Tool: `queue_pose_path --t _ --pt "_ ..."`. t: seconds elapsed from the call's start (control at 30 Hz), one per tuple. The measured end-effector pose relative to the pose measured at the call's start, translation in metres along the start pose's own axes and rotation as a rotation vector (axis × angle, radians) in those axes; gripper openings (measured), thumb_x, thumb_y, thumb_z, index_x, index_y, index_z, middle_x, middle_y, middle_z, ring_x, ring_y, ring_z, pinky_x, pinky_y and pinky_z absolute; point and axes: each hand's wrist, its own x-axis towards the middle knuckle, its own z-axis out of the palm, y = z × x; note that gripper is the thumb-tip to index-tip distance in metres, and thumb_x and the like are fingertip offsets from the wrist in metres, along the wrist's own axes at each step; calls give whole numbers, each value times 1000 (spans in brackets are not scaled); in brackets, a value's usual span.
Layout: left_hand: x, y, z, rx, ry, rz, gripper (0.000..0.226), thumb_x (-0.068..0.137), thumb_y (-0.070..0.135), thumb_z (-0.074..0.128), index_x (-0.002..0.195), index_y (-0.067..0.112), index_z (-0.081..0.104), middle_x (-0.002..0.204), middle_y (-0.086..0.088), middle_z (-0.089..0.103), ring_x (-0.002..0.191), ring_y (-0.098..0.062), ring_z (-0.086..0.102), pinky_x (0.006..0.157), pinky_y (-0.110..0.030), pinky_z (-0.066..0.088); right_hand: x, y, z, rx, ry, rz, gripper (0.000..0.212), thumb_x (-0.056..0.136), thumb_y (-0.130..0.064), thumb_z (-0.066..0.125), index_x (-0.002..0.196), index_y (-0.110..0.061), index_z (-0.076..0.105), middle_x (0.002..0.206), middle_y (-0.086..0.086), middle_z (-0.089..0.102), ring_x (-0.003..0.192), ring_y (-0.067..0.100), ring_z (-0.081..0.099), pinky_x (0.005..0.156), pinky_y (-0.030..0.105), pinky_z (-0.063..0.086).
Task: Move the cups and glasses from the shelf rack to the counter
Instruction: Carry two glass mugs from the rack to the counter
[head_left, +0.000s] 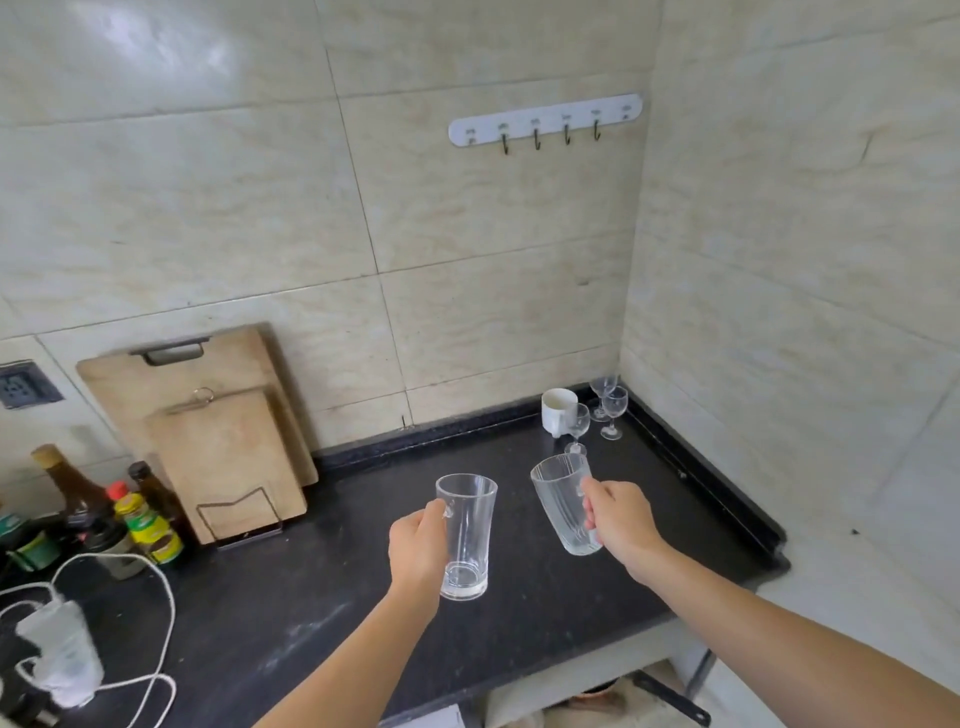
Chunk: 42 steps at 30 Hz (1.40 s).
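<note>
a: what do i have in the hands right now?
b: on my feed, the left hand (418, 545) grips a smooth glass mug (467, 530) by its handle, fingers curled tight round it. the mug is upright over the middle of the black counter (322, 587). i cannot tell whether its base touches the top.
a: and the other side?
b: the right hand (621, 525) holds a ribbed glass (561, 504), with the fingers wrapped at its right side. that glass tilts, rim leaning left and away from me. it hangs above the counter, near the mug but not touching it.
a: anything already set down?
b: in the far right corner i see a white mug (558, 410) and three stemmed glasses (614, 408), all upright and close together. the nearest stemmed one stands just in front of the white mug.
a: any writing i can read off?
b: not really. the bottles (148, 525) at the left edge carry labels, one of them yellow and green, but the print is too blurred for me. the hook rail (545, 122) on the tiled wall has small marks above each hook, too tiny to read.
a: the rest?
b: two wooden cutting boards (228, 457) lean against the wall in a wire stand. a wall socket (23, 387) sits left of them, and a white cord (156, 597) loops over the near left of the counter.
</note>
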Motion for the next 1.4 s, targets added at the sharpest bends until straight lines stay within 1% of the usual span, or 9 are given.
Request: queue_pose_path --t 0.13,0.4,0.5,0.67,0.83,0.97,1.2,1.27,1.4 --pt "66 -6 31 5 -42 -22 32 91 23 50 63 11 38 64 -9 33 64 -21 30 62 -34 27 60 -2 23 -50 -43 15 34 93 -21 49 62 -9 60 58 4 58 56 16 52 61 31 44" --pt "189 -1 83 96 -100 -118 38 91 19 48 55 14 36 53 -1 34 54 -17 30 58 -32 30 175 -12 63 -41 -68 127 36 93 -19 49 60 -9 58 58 2 57 59 17 53 62 30 43" --pt "224 -2 96 108 -94 -159 36 89 19 50 55 13 39 53 -2 36 55 -18 33 58 -33 30 214 -8 76 -6 -70 196 32 94 -18 51 64 -8 59 61 4 58 60 17 54 61 29 44" --pt "277 -15 125 100 -49 -232 36 88 19 49 54 14 38 51 1 37 56 -18 34 58 -33 30 282 9 105 18 -83 242 35 93 -18 50 61 -9 58 60 5 58 63 18 54 67 35 46" --pt "332 -34 162 54 14 -302 36 86 19 47 54 15 32 50 2 32 53 -17 28 54 -32 27 351 35 140 35 -69 262 41 92 -17 51 52 -10 54 55 2 56 67 21 57 69 39 48" --pt "368 -46 192 -2 56 -346 34 83 21 43 52 15 30 49 0 32 53 -18 26 59 -35 25 394 53 162 49 -52 259 42 90 -20 52 49 -13 50 54 1 57 68 22 62 70 37 48" --pt "412 -57 222 -63 104 -362 34 82 20 42 51 17 28 46 1 33 54 -19 25 62 -37 28 432 70 183 91 -67 199 42 90 -18 51 49 -12 46 67 14 64 69 20 60 62 25 46" --pt "420 -60 228 -79 127 -365 37 81 19 42 46 18 30 44 2 35 54 -19 26 64 -37 30 439 74 187 94 -95 175 41 91 -16 50 50 -12 48 69 15 66 74 24 63 68 29 50" --pt "433 -68 235 -99 177 -353 39 81 20 41 43 17 34 48 -3 41 55 -20 31 67 -36 34 447 82 188 63 -102 125 36 92 -14 47 57 -14 56 77 20 67 87 33 65 86 50 53"
